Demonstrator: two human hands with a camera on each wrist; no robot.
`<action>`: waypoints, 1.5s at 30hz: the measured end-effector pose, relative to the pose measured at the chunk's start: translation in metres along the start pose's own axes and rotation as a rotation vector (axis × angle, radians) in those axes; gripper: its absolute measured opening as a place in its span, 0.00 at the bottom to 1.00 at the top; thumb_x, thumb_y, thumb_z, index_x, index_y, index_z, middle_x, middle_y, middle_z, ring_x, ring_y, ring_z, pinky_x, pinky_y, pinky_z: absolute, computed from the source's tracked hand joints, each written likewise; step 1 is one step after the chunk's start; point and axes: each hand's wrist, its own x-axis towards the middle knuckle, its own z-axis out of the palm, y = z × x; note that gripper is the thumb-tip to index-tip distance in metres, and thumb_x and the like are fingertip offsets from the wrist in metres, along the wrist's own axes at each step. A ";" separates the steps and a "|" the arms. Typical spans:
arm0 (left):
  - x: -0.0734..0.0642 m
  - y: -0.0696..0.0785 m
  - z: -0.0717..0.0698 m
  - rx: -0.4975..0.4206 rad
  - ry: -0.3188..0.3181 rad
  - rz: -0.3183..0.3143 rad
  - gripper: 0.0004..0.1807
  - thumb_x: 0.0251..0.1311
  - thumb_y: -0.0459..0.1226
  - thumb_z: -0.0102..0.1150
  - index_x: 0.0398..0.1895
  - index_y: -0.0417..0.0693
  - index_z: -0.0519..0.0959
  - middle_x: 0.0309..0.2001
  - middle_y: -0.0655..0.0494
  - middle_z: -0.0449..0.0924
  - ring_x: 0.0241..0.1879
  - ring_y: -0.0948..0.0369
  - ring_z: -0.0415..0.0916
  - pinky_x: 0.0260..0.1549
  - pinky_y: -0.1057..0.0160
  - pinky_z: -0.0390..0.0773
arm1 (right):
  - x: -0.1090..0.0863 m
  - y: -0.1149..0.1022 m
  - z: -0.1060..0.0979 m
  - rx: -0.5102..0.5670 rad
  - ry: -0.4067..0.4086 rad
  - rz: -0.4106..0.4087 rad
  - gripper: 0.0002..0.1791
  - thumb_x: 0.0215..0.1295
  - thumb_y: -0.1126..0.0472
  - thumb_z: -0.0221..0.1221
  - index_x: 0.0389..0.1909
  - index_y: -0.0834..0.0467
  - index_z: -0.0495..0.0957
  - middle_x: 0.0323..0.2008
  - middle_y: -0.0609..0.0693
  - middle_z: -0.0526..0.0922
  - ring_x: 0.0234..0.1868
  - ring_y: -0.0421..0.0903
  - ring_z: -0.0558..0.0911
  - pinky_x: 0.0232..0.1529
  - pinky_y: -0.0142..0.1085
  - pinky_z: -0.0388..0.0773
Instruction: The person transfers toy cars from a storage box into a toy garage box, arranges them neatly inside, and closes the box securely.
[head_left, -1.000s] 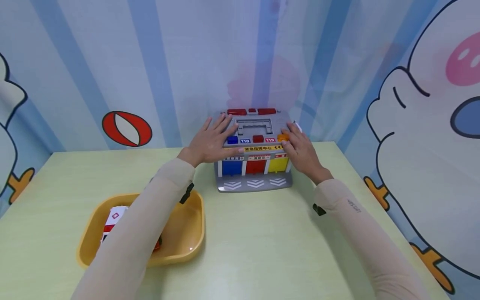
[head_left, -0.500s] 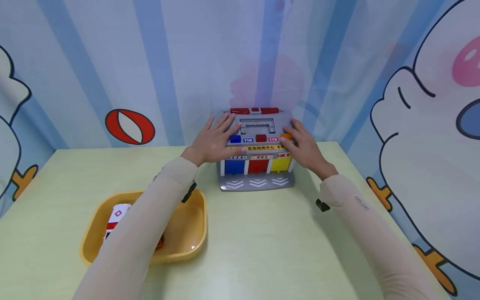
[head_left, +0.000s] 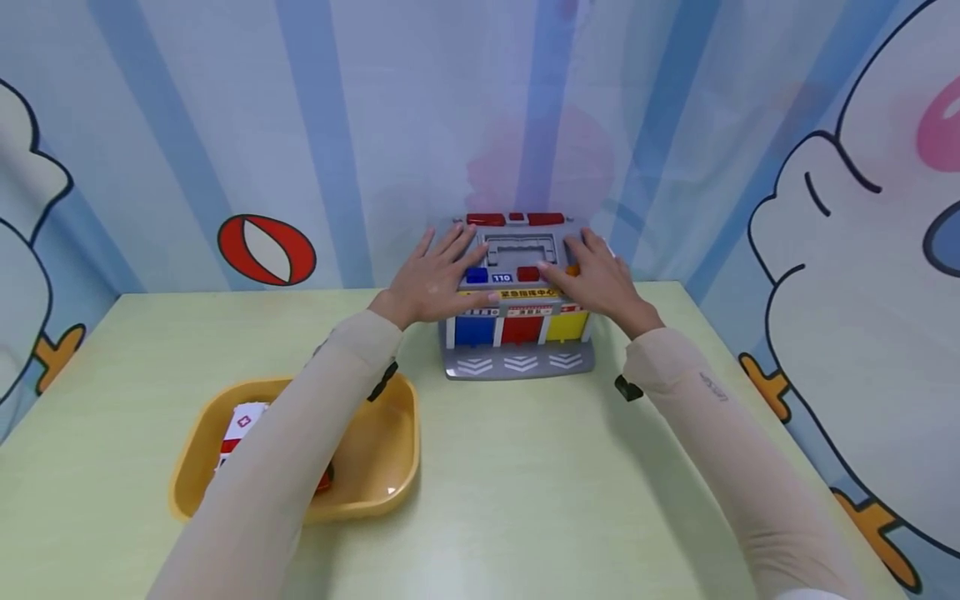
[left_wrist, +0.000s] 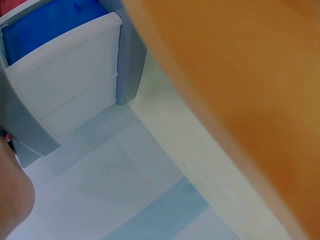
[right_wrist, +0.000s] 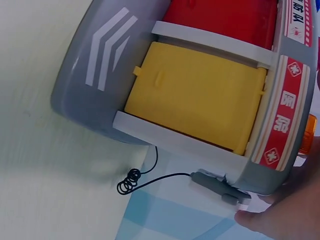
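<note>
A grey toy emergency station (head_left: pixel 525 365) with blue, red and yellow doors stands at the back of the table in the head view. My left hand (head_left: pixel 431 287) lies spread over the left of its roof, thumb along the front edge below the blue button (head_left: pixel 476 275). On the right of the roof rests my right hand (head_left: pixel 600 279), its thumb reaching to the red button (head_left: pixel 528 273) and covering most of the orange button (head_left: pixel 573 270). The right wrist view shows the yellow door (right_wrist: pixel 195 97) closed and a small grey handset (right_wrist: pixel 217 186) on a coiled black cord beside the station.
A yellow tray (head_left: pixel 411 467) sits at the front left, partly under my left sleeve. Inside it are a white-and-red toy vehicle (head_left: pixel 242 423) and a red item (head_left: pixel 326 478), both partly hidden. A striped cartoon curtain (head_left: pixel 420 108) hangs close behind the station.
My right hand has slid left over the roof, its thumb passing from the orange button to the red one. The left hand keeps its place; the head view has shifted slightly.
</note>
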 end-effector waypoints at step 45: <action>-0.006 -0.001 0.000 0.012 -0.002 0.007 0.50 0.62 0.73 0.37 0.81 0.60 0.42 0.82 0.53 0.33 0.82 0.53 0.28 0.78 0.45 0.28 | -0.002 0.026 0.006 0.034 -0.017 -0.091 0.47 0.67 0.32 0.51 0.80 0.49 0.49 0.82 0.54 0.38 0.81 0.59 0.33 0.76 0.67 0.38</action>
